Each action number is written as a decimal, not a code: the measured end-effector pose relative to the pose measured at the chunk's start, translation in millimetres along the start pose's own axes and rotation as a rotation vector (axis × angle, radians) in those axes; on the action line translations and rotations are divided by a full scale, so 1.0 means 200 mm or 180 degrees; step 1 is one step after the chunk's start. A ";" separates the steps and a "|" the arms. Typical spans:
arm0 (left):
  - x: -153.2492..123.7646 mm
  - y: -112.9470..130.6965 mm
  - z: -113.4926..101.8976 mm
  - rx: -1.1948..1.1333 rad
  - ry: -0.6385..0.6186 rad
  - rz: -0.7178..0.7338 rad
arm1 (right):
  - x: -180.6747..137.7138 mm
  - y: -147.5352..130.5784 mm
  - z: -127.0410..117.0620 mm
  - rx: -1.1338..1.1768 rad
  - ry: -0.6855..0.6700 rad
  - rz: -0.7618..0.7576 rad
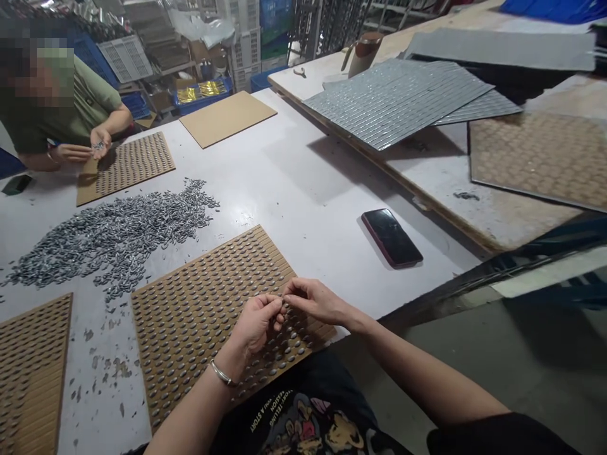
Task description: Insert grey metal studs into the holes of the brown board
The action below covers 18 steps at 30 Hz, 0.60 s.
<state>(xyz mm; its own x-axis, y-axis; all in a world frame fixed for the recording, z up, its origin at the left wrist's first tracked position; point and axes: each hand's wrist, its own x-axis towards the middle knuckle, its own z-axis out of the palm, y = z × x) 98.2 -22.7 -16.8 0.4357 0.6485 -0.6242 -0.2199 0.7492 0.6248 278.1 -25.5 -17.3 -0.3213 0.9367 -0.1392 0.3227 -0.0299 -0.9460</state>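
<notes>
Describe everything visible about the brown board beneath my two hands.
The brown board is flat, rectangular and cardboard-like, with parallel grooves and rows of small, shiny grey oval pieces over most of it. It lies on the white table, close to your dark clothing. Your left hand and right hand are over its right part; contact is unclear.

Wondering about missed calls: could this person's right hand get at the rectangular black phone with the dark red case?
Probably yes: the phone lies on the white tabletop beyond the right hand, with nothing visible blocking the way.
</notes>
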 end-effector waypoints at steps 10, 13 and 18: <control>-0.04 0.10 -0.13 -0.0484 0.0547 0.0426 | 0.11 0.10 0.03 -0.1284 0.0805 0.0579; -0.04 0.10 -0.14 -0.0498 0.0529 0.0426 | 0.11 0.10 0.07 -0.1563 0.0842 0.0650; -0.04 0.08 -0.12 -0.0566 0.0519 0.0475 | 0.13 0.11 0.10 -0.1974 0.0885 0.0665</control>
<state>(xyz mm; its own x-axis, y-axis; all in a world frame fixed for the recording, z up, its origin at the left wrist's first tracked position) 70.4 -12.9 -12.2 0.2440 0.7557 -0.6078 -0.4271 0.6464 0.6323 259.9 -8.6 -47.7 0.0150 0.9898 -0.1416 0.8267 -0.0919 -0.5551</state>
